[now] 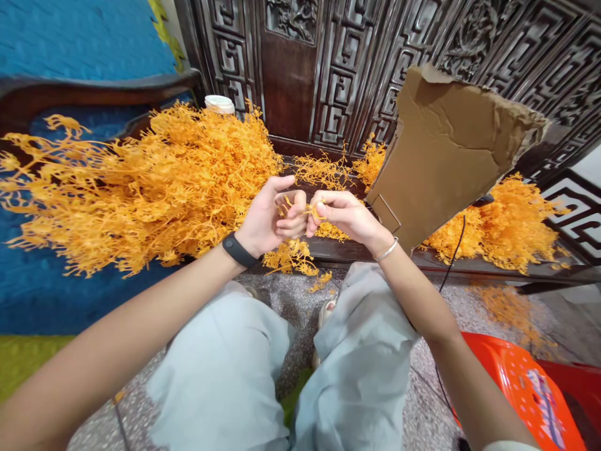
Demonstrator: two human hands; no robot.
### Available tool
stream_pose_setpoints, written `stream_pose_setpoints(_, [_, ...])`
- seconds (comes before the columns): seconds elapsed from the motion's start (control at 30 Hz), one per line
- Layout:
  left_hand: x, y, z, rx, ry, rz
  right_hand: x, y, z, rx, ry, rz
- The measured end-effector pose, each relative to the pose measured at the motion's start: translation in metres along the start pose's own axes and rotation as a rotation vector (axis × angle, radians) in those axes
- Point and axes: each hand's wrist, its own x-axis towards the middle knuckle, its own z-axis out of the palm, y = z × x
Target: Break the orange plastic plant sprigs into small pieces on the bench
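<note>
My left hand (282, 213), with a black band on its wrist, has its fingers curled around part of a small orange plastic sprig (310, 209). My right hand (340, 216), with a silver bangle, pinches the same sprig between thumb and forefinger. Both hands meet at the fingertips above the edge of a low dark wooden bench (323, 250). Left of them rises a large heap of branching orange plastic sprigs (164, 181). A few loose orange pieces (293, 257) hang at the bench edge just below my hands.
A torn cardboard sheet (446, 144) leans on the right of the bench, with another orange pile (516, 222) beside it. A white round container (220, 104) stands behind the left heap. A red stool (516, 382) is at the lower right. A black cable (453, 257) hangs down near it.
</note>
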Motion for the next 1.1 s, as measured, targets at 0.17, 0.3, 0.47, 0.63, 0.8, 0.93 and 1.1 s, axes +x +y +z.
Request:
stream_pose_setpoints(0.17, [-0.003, 0.001, 0.004, 0.03, 0.024, 0.005, -0.003, 0.0, 0.003, 0.068, -0.033, 0.025])
stream_pose_setpoints(0.3, [-0.007, 0.002, 0.009, 0.025, 0.017, 0.004, -0.005, 0.004, 0.003, 0.13, -0.07, 0.023])
stream_pose_setpoints(0.47, [-0.011, 0.004, 0.015, -0.008, 0.018, -0.002, -0.006, 0.006, 0.003, 0.163, -0.074, -0.002])
stream_pose_setpoints(0.63, [-0.014, 0.007, 0.02, -0.005, -0.01, -0.046, -0.008, 0.008, 0.005, 0.253, -0.097, -0.054])
stream_pose_setpoints(0.8, [-0.016, 0.008, 0.024, -0.023, -0.044, -0.067, -0.009, 0.016, 0.007, 0.301, -0.097, -0.13])
stream_pose_setpoints(0.93, [-0.016, 0.008, 0.024, -0.063, -0.034, -0.099, -0.008, 0.015, 0.01, 0.239, -0.056, -0.099])
stream_pose_setpoints(1.1, [-0.014, 0.011, 0.016, -0.355, 0.007, 0.081, -0.005, 0.001, 0.009, 0.206, 0.124, -0.196])
